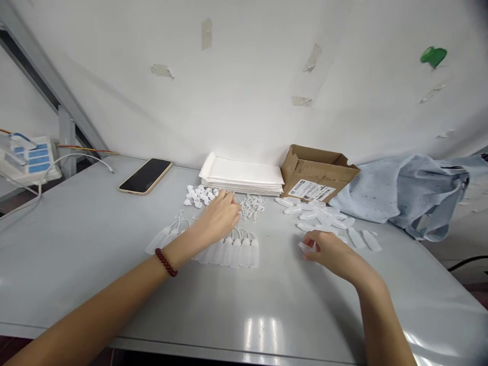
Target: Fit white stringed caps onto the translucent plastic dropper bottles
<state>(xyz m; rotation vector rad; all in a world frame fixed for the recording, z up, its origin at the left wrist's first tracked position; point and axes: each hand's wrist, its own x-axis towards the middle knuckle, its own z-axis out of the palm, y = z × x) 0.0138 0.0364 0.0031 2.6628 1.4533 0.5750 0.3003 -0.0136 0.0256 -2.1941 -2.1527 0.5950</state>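
My right hand (333, 251) pinches a small translucent plastic bottle (306, 247) between thumb and fingers, just above the table. Beside it lies a loose pile of similar bottles (322, 216). My left hand (221, 216) reaches between a heap of small white caps (198, 195) and a heap of thin white bent tubes (252, 206). Its fingers are drawn together, and whatever they may hold is hidden. Below that hand, bottles fitted with caps and thin tubes (236, 251) lie in a row, partly covered by my forearm. More of them (163, 238) show left of the wrist.
Behind the heaps rests a stack of white padded envelopes (244, 173), next to an opened cardboard box (320, 175). A light blue cloth bag (396, 193) lies at the right. At left are a phone (146, 176), a cable and a power strip (36, 158). A white wall stands behind.
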